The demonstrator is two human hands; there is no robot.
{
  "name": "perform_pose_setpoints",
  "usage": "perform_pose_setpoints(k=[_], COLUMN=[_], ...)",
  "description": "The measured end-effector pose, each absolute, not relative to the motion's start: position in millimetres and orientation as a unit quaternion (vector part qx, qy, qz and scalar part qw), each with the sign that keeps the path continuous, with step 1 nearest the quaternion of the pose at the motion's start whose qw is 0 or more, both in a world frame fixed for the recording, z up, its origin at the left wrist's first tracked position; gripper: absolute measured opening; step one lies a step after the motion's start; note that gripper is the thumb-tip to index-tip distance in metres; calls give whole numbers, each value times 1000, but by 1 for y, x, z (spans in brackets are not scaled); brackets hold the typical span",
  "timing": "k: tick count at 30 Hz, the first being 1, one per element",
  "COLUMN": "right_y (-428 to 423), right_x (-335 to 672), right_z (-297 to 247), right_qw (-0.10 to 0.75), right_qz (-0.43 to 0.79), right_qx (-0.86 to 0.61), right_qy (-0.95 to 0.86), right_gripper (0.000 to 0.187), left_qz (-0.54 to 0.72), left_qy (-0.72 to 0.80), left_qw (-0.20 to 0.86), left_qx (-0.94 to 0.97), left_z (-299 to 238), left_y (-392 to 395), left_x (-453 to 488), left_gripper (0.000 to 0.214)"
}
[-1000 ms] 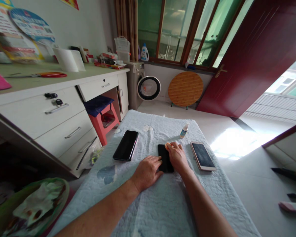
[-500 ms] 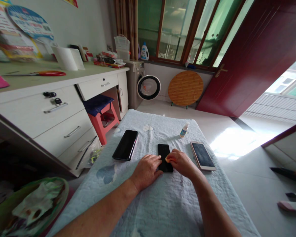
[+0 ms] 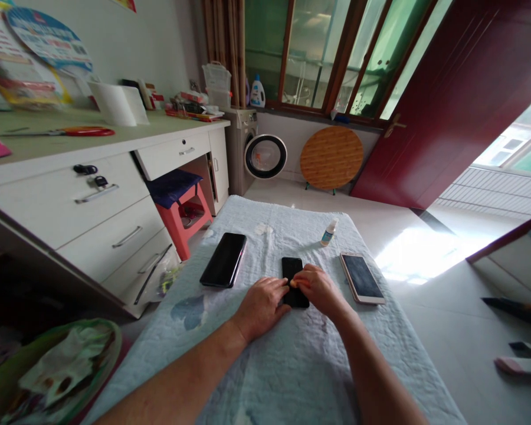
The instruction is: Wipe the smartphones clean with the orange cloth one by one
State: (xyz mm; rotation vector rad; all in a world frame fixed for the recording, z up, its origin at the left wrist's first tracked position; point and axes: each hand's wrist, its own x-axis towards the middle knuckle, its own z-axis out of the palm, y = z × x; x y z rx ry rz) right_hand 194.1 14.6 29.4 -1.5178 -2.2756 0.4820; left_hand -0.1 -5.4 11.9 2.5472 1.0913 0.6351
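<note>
A black smartphone [image 3: 298, 300] lies flat on the blue cloth, partly covered by both hands. My left hand [image 3: 261, 304] rests at its left side, fingers stretched out, fingertips and thumb touching the edge. Over the screen, my right hand [image 3: 315, 286] is closed in a pinch; a small yellow-orange piece [image 3: 294, 283] shows at its fingertips, too small to name. Left of the hands lies a larger black phone [image 3: 223, 260]. To the right is a white-framed smartphone [image 3: 361, 278] with a dark screen. A small spray bottle [image 3: 328, 233] stands behind them.
The blue quilted cloth [image 3: 283, 369] covers the table. A white desk [image 3: 115, 198] and a red stool [image 3: 181, 218] stand to the left. At lower left is a green bin [image 3: 115, 348] with waste. Behind are a washing machine [image 3: 238, 156] and a round wooden tabletop [image 3: 331, 158].
My right hand has slid slightly left across the phone's screen, nearer to the left fingertips. The left hand stays in place on the phone's edge.
</note>
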Motion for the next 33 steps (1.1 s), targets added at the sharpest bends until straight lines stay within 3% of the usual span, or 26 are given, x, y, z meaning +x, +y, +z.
perform_pose_setpoints(k=[5, 13, 26, 33], right_y=[30, 37, 22, 12], right_x=[184, 188, 208, 199], right_z=[17, 8, 24, 26], right_qw=[203, 189, 129, 189], right_qz=[84, 42, 103, 142], right_qx=[-583, -655, -632, -569], right_qy=[-782, -731, -757, -787], right_gripper=[23, 30, 27, 20], left_qz=[220, 214, 211, 225], left_qy=[384, 387, 391, 384], left_qw=[145, 138, 148, 151], left_qx=[885, 886, 884, 883], left_z=[14, 10, 12, 9], left_y=[-6, -6, -5, -3], left_x=[0, 0, -1, -2], left_gripper=[30, 33, 37, 37])
